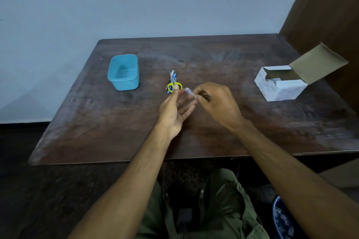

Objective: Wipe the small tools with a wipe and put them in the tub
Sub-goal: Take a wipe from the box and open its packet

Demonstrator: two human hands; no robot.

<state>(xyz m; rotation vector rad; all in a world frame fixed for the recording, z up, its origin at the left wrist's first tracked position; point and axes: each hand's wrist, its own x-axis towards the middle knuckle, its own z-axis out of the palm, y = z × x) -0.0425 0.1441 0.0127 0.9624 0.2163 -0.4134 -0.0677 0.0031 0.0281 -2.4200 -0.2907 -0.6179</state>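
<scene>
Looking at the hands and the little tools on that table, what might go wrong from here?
The right hand pinches a tiny pale item, perhaps a wipe, by the fingertips only, so it may slip onto the table. The small tools sit right beside the open left hand, which might knock them. The blue tub stands well off to the left, so carried tools might drop.

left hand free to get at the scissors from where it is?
Probably yes. The left hand is open, palm up, its fingertips right next to the yellow-handled scissors lying on the table, nothing between them. The right hand pinches a small wipe off to the side.
</scene>
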